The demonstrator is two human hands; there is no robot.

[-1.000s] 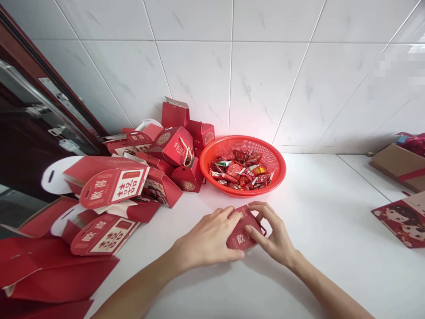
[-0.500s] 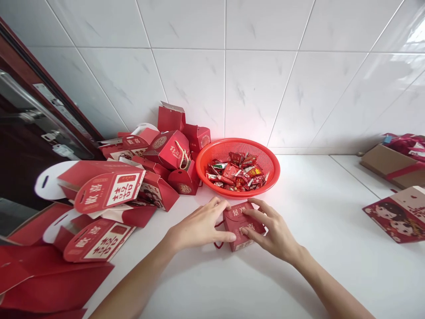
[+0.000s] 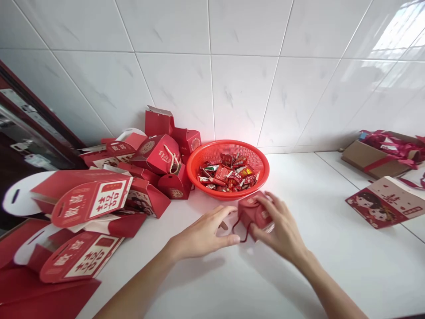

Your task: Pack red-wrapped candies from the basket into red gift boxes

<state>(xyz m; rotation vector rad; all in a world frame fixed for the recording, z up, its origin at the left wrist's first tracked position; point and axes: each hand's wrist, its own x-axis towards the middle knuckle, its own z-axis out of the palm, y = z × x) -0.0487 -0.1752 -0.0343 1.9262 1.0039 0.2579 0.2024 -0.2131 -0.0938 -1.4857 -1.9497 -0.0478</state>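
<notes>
A small red gift box (image 3: 251,209) with gold lettering and a dark red cord handle is tilted just in front of the basket. My right hand (image 3: 277,220) grips it from the right, thumb on the near side and fingers over the top. To its left, my left hand (image 3: 207,232) is open, thumb and fingers apart, close to the cord loop but holding nothing. Behind the box stands a red plastic basket (image 3: 229,146) with a heap of wrapped candies (image 3: 229,173) in it.
Red gift boxes (image 3: 162,155) are piled at the left, some with white handle flaps. At the right are a printed box (image 3: 381,204) and a cardboard box (image 3: 361,155) with dark pink ribbon. A white tiled wall (image 3: 244,97) closes off the back of the white tabletop (image 3: 299,186).
The gift box has tilted and moved to the right in my right hand. My left hand has come off it. The view has turned a little to the right.
</notes>
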